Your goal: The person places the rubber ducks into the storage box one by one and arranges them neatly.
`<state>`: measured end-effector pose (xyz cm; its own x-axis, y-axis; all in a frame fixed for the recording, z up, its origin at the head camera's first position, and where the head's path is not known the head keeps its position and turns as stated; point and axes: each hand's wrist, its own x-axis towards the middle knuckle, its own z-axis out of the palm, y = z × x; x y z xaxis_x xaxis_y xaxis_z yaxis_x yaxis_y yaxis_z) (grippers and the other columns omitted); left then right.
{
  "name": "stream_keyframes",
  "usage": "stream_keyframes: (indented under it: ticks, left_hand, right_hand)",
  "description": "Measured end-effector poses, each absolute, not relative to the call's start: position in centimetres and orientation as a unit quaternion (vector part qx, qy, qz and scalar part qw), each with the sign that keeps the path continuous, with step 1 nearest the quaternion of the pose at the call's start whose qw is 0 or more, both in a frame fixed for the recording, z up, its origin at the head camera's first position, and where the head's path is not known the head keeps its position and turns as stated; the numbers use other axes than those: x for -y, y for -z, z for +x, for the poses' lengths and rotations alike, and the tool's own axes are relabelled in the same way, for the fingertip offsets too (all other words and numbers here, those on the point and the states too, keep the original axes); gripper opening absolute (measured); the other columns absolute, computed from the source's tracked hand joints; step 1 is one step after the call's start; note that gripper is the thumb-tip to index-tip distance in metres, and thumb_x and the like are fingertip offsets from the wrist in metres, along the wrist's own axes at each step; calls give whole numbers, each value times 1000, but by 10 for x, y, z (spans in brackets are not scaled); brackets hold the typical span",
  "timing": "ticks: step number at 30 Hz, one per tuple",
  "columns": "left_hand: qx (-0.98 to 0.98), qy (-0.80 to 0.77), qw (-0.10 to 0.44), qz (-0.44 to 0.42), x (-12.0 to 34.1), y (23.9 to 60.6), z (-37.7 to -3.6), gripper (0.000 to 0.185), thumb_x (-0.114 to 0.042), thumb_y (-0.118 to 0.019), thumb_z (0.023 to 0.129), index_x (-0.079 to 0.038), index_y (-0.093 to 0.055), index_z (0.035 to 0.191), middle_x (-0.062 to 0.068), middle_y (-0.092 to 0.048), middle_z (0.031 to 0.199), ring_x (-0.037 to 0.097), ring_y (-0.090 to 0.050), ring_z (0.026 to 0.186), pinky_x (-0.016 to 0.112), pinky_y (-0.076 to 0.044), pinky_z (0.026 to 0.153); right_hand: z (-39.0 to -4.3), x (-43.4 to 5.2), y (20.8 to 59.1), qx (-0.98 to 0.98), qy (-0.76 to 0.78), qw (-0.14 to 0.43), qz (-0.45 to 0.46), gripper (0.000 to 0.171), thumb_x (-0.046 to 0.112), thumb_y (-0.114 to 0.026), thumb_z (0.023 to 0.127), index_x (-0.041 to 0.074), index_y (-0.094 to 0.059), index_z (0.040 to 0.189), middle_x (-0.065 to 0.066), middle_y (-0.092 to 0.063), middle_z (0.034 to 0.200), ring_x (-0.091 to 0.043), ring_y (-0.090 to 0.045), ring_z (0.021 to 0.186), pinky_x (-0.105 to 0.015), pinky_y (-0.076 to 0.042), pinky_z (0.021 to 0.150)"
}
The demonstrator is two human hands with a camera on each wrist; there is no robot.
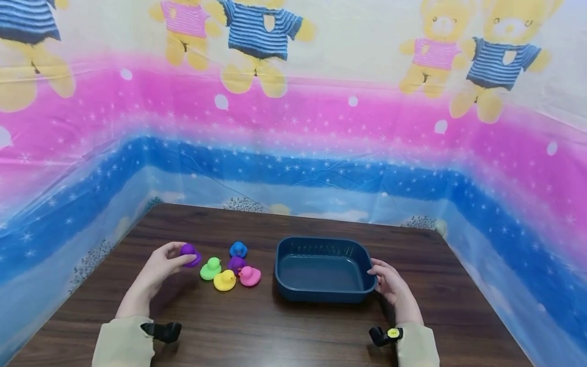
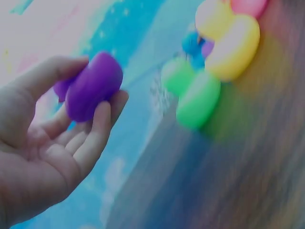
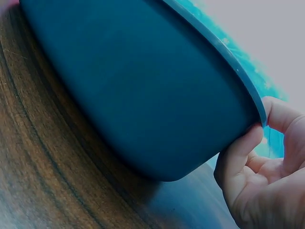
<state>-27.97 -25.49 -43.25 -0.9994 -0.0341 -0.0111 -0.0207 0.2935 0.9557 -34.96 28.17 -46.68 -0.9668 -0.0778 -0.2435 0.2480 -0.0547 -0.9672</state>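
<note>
My left hand (image 1: 158, 265) pinches a purple rubber duck (image 1: 188, 253) between thumb and fingers, just above the table at the left. In the left wrist view the same purple duck (image 2: 94, 88) sits in the fingertips. Right of it stands a loose group of rubber ducks: a green duck (image 1: 210, 269), a yellow duck (image 1: 224, 281), a pink duck (image 1: 249, 276), a second purple duck (image 1: 236, 264) and a blue duck (image 1: 238, 249). My right hand (image 1: 391, 285) grips the right rim of a dark blue plastic basin (image 1: 321, 295), whose inside holds nothing. The right wrist view shows the basin's outer wall (image 3: 143, 95).
The dark wood-grain table (image 1: 257, 331) carries everything. A printed curtain (image 1: 293, 117) with bears and pink and blue bands encloses its back and sides. Black straps with small devices (image 1: 167, 332) circle both wrists.
</note>
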Motion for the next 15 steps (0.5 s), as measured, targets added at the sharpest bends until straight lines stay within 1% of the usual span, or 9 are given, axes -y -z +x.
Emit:
stream_keyframes:
  ticks: [1, 4, 8, 11, 15]
  left_hand:
    - [800, 599, 7, 20, 250, 429, -282, 58, -21, -66, 94, 10, -41, 136, 8, -63, 114, -1, -65, 84, 30, -55, 87]
    - [793, 608, 3, 19, 233, 420, -290, 60, -23, -66, 94, 8, -40, 138, 17, -59, 123, 0, -64, 85, 35, -54, 92]
    - [788, 616, -8, 11, 203, 409, -302, 59, -21, -65, 94, 6, -41, 140, 26, -51, 134, 5, -65, 90, 43, -50, 100]
    - [785, 619, -15, 0, 180, 402, -312, 57, -19, -65, 95, 4, -42, 141, 28, -49, 137, 16, -66, 98, 48, -47, 103]
    - [788, 614, -27, -21, 150, 397, -323, 56, -20, -65, 94, 0, -44, 142, 28, -47, 141, 33, -62, 113, 53, -43, 106]
  right_hand:
    - [-349, -282, 467, -678, 724, 113, 62, 59, 6, -50, 93, -1, -29, 148, 10, -66, 91, -1, -62, 71, -19, -52, 71]
    - [-348, -282, 468, -679, 723, 111, 61, 60, 7, -50, 95, 0, -27, 150, 10, -65, 94, -2, -61, 73, -20, -52, 73]
    - [-346, -282, 469, -679, 724, 107, 53, 62, 7, -49, 95, 0, -26, 151, 10, -64, 97, -1, -60, 75, -20, -51, 74]
    - [-347, -281, 470, -672, 731, 104, 52, 61, 7, -50, 94, 0, -27, 150, 10, -64, 97, -1, -61, 75, -20, -51, 75]
    - [-348, -281, 471, -665, 738, 97, 58, 57, 6, -50, 94, 0, -31, 148, 9, -65, 98, -1, -62, 76, -21, -52, 76]
